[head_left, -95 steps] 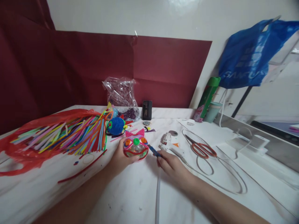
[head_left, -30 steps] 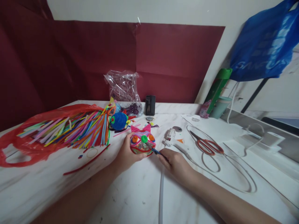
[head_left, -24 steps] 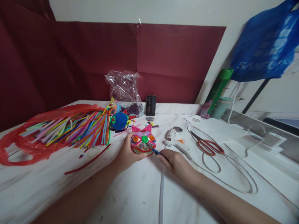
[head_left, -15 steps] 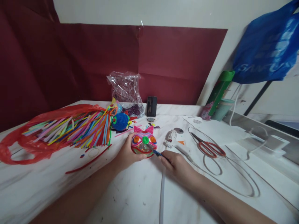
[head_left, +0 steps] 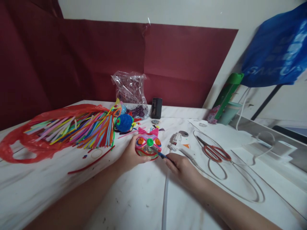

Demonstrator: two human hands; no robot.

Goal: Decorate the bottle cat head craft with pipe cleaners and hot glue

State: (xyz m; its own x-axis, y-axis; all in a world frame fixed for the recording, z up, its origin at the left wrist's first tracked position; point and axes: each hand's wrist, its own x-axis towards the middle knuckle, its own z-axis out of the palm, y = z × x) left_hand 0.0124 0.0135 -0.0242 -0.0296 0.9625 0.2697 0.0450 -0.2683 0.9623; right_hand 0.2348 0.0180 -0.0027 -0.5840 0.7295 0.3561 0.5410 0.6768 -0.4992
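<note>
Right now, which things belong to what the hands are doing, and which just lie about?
In use: left hand, cat-face craft, right hand, blue stick.
Lying about: glue gun, scissors, pipe cleaners, blue ball, clear bag.

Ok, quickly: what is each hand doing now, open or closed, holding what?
Left hand: closed around the colourful cat-face craft.
Right hand: closed, pinching a short blue strip.

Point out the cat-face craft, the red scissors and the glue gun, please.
cat-face craft (head_left: pixel 150 142), head view, on its green nose.
red scissors (head_left: pixel 206 147), head view, where the red handles meet the blades.
glue gun (head_left: pixel 177 140), head view, on its white body.
</note>
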